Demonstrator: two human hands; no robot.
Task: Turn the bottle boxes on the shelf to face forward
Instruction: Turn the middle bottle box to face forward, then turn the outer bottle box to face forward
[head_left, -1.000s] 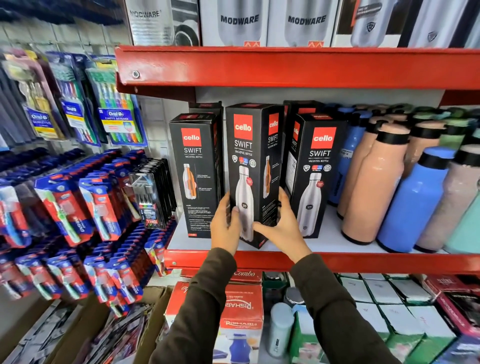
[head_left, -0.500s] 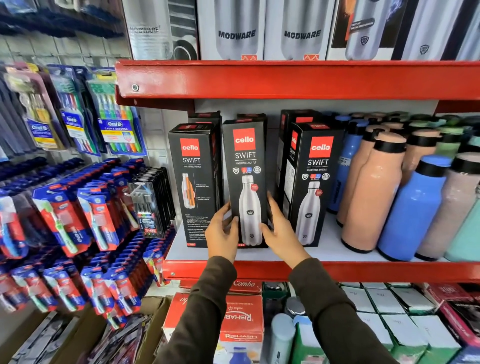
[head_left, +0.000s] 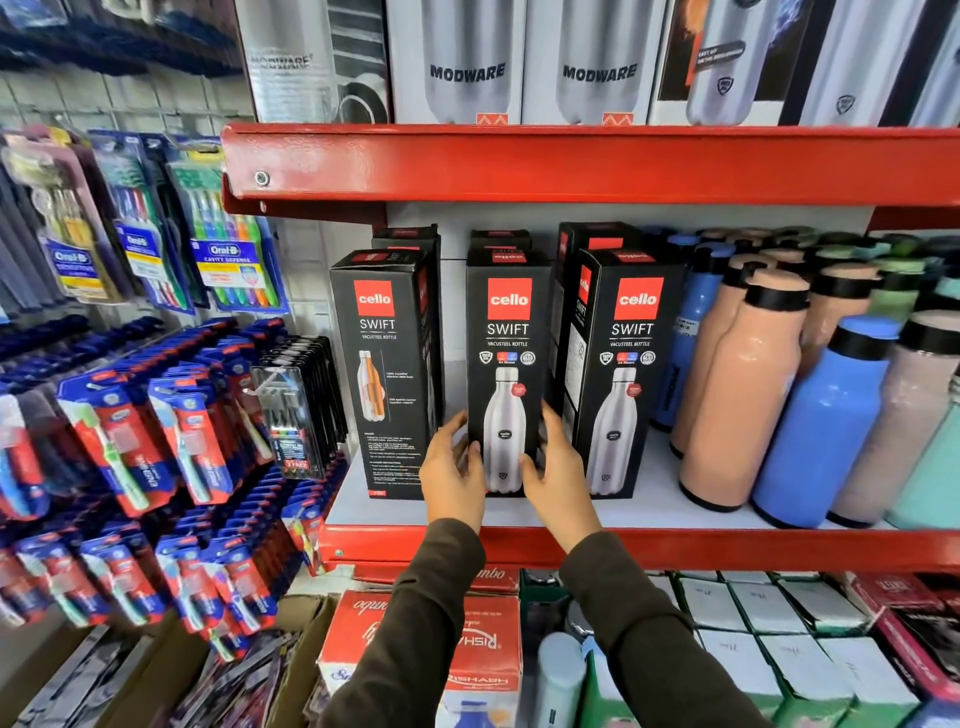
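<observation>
Three black Cello Swift bottle boxes stand in a front row on the white shelf (head_left: 649, 512). The middle box (head_left: 506, 332) stands upright and faces me squarely, showing a steel bottle picture. My left hand (head_left: 454, 475) presses its lower left edge and my right hand (head_left: 558, 467) its lower right edge, fingers wrapped round the sides. The left box (head_left: 387, 364) shows a face with a cutaway bottle and small text. The right box (head_left: 626, 364) is angled slightly, front and left side both visible. More black boxes stand behind them.
Loose peach, blue and pale bottles (head_left: 737, 395) crowd the shelf to the right. A red shelf lip (head_left: 571, 166) hangs above, carrying Modware boxes. Toothbrush packs (head_left: 156, 431) hang at the left. Cartons and white boxes (head_left: 753, 623) sit below the shelf.
The middle box has turned from a corner-on angle to square front-facing and slid back into line with its neighbours. Both hands stayed on its lower sides.
</observation>
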